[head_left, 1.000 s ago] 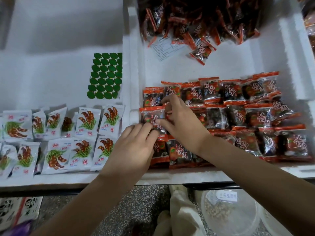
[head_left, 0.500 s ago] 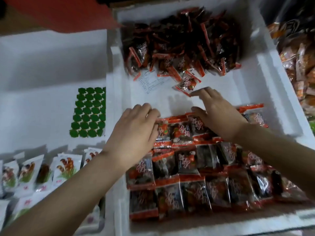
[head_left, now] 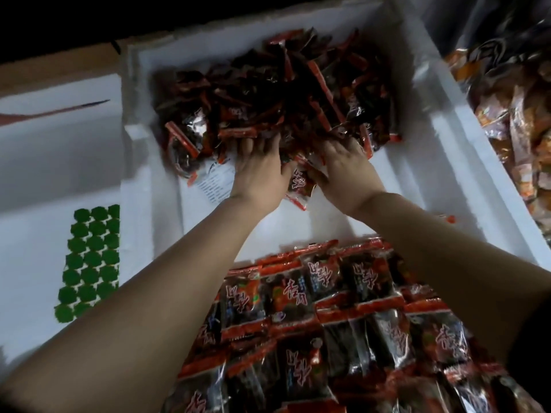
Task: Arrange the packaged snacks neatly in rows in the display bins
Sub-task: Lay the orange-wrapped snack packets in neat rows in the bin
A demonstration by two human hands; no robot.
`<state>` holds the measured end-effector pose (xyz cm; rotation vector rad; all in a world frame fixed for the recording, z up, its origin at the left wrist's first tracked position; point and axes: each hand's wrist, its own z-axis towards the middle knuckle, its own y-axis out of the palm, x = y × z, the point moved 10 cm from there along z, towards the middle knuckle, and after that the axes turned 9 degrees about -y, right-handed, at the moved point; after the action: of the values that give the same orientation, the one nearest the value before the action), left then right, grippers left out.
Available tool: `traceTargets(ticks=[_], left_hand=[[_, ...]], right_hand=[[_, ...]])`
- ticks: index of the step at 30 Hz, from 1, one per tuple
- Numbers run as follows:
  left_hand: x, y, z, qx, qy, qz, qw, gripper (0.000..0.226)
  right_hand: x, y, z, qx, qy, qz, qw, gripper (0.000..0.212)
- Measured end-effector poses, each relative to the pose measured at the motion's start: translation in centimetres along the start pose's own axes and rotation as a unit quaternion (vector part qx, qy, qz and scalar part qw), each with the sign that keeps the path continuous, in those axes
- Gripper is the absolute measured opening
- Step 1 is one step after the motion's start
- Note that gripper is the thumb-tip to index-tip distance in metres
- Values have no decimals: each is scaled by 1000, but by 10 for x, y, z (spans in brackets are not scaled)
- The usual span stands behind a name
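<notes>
Both bare arms reach toward 12 o'clock, the left from 7, the right from 4. The left grip and right grip lie palm-down, side by side, fingertips hidden.

Dim light, black shadow beyond the left hand, brown cardboard strip up-left of it, green dotted sheet on white foam further left, orange packets heaped well right of the right hand.

Open across the bare floor of the foam bin, between the loose pile of packets at the far end and the packed rows nearest. Hemmed left and right by the bin walls; crossed midway by both forearms reaching to the pile.
</notes>
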<state>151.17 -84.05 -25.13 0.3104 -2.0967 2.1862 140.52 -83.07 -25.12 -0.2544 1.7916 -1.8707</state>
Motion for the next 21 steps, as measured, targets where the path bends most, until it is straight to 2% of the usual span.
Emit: traceTargets(ticks=[2, 4, 6, 8, 9, 11, 14, 17, 21], left_hand=[[1, 4, 2, 9, -4, -43, 999, 56], [-1, 9, -4, -3, -13, -117, 993, 53], [-4, 16, -8, -26, -22, -144, 989, 55], [-7, 22, -9, -40, -33, -147, 988, 53], [-7, 22, -10, -47, -41, -151, 987, 50], [-7, 23, -9, -63, -65, -178, 980, 48], [-6, 23, -8, -86, -100, -215, 968, 42], [-5, 22, -8, -106, -123, -253, 954, 36], [-1, 25, -14, -129, -144, -306, 932, 37]], right_hand=[[-3, 13, -4, -18, -18, 31, 999, 46], [-3, 13, -14, -24, -16, 63, 998, 41], [4, -6, -20, 29, -3, 55, 998, 39], [30, -31, -20, 97, 56, -19, 994, 49], [45, -39, -18, 102, 93, -43, 989, 56], [67, -43, -11, 82, 142, -16, 986, 71], [83, -39, -5, 65, 168, 69, 981, 82], [85, -37, -12, 54, 180, 87, 978, 79], [71, -27, -23, 38, 135, 94, 986, 69]])
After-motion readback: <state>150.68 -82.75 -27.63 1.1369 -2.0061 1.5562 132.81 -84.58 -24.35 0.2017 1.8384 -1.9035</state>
